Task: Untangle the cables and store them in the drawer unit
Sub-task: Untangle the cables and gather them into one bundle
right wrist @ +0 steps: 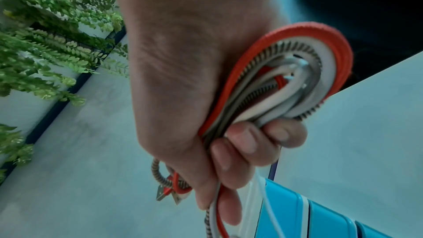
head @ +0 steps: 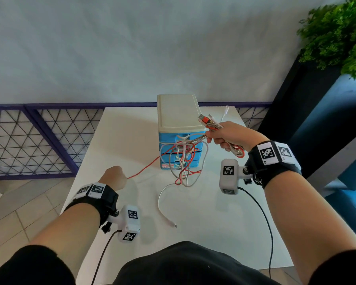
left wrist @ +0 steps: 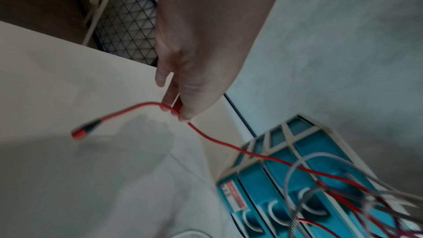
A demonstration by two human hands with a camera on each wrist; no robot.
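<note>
A blue drawer unit [head: 178,128] with a cream top stands at the back of the white table [head: 121,140]; its drawers look closed. My right hand [head: 227,136] grips a folded bundle of cables [right wrist: 293,79], red, white and braided, raised in front of the unit. Tangled loops [head: 185,159] hang from the bundle down to the table. My left hand [head: 113,176] pinches the red cable [left wrist: 206,135] near its end, pulled out to the left. The red plug [left wrist: 86,130] dangles past my fingertips. A white cable end [head: 167,214] lies on the table.
A wire-mesh fence [head: 29,138] runs behind the table on the left. A dark planter with green foliage [head: 337,33] stands at the right. Black leads from the wrist cameras [head: 263,214] trail over the table's near side.
</note>
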